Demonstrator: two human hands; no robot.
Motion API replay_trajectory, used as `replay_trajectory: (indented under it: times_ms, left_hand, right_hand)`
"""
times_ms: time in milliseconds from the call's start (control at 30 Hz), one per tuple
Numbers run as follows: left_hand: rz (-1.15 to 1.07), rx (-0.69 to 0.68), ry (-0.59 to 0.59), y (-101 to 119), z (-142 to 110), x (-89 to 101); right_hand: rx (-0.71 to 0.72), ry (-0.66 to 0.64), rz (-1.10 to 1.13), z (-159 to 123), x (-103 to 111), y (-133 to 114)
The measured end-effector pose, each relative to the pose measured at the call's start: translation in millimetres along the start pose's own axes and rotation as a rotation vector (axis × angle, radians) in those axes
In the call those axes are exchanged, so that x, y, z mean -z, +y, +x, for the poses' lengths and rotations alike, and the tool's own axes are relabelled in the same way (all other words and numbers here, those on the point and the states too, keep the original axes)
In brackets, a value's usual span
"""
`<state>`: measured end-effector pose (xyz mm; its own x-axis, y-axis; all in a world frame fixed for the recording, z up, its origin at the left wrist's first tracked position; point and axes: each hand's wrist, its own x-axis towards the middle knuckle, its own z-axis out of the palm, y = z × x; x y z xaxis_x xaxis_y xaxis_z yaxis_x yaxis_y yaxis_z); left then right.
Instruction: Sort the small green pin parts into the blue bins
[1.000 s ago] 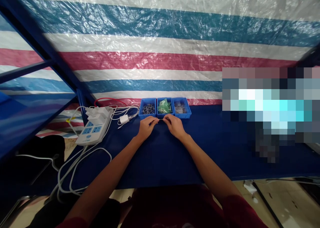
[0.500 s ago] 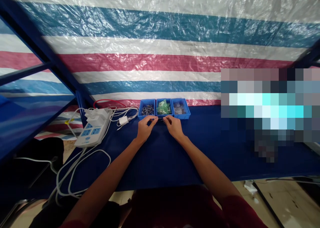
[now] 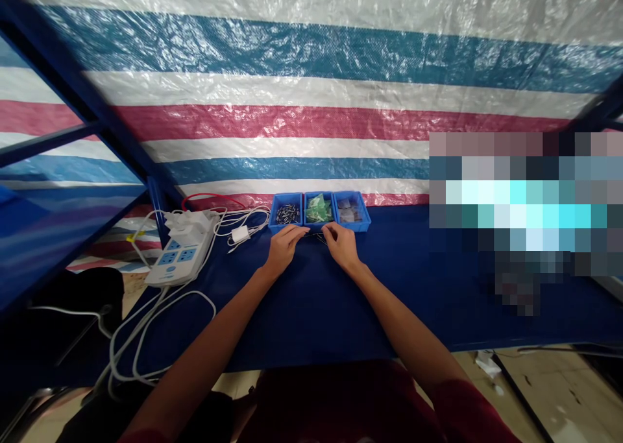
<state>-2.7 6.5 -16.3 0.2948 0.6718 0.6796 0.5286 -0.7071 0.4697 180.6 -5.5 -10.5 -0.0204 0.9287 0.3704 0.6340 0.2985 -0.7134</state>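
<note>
My left hand [image 3: 284,247] is in front of the left blue bin, thumb and fingers pinched together; a thin line reaches from its fingertips toward the other hand. My right hand [image 3: 342,245] faces it across a small gap, pinching a thin wire-like piece [image 3: 318,237] that sticks out to the left; it is too small to name. Just behind both hands stand three blue bins in a row. The left bin [image 3: 271,212] holds many small dark pieces with pale glints. Green pieces [image 3: 318,208] fill the middle one, and greyish clear pieces [image 3: 349,211] lie in the right one.
A white power strip [image 3: 182,261] with plugs lies on the left of the blue table [image 3: 311,320]. Its white cables [image 3: 141,320] loop over the front edge. A white adapter [image 3: 240,234] rests beside the bins. Striped plastic sheeting [image 3: 302,122] hangs behind; the right side is pixelated.
My fingertips have shifted slightly, the left fingers now straighter and closer together. The thin piece now hangs lower by my right fingertips. The view has tilted a little.
</note>
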Motion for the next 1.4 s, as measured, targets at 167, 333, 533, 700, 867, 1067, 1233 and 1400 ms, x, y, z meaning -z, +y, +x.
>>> replay_trajectory:
  times_ms: [167,333,533,700,867,1067,1233,1400]
  left_hand:
    - [-0.017,0.057,0.03,-1,-2,-0.9]
    - [0.176,0.034,0.369,-10,5,7.2]
    - [0.411,0.006,0.324,-13,17,6.8]
    - [0.423,-0.121,0.157,-3,11,-6.4]
    - [0.365,-0.203,0.086,-1,15,-11.2]
    - [0.299,-0.148,0.052,-8,13,-10.2]
    - [0.263,-0.118,0.008,-10,7,-11.9]
    - [0.171,-0.138,-0.055,-15,4,-13.2]
  right_hand:
    - [0.043,-0.046,0.041,0,-1,0]
    - [0.02,-0.021,-0.022,0,1,0]
    - [-0.097,-0.205,-0.355,2,2,0]
    - [-0.097,-0.345,-0.523,2,-2,-2]
    - [-0.041,-0.372,-0.639,1,-5,-3]
    - [-0.038,-0.359,-0.689,1,-6,-2]
    - [-0.039,-0.325,-0.582,3,0,-4]
    - [0.062,-0.211,-0.365,2,0,1]
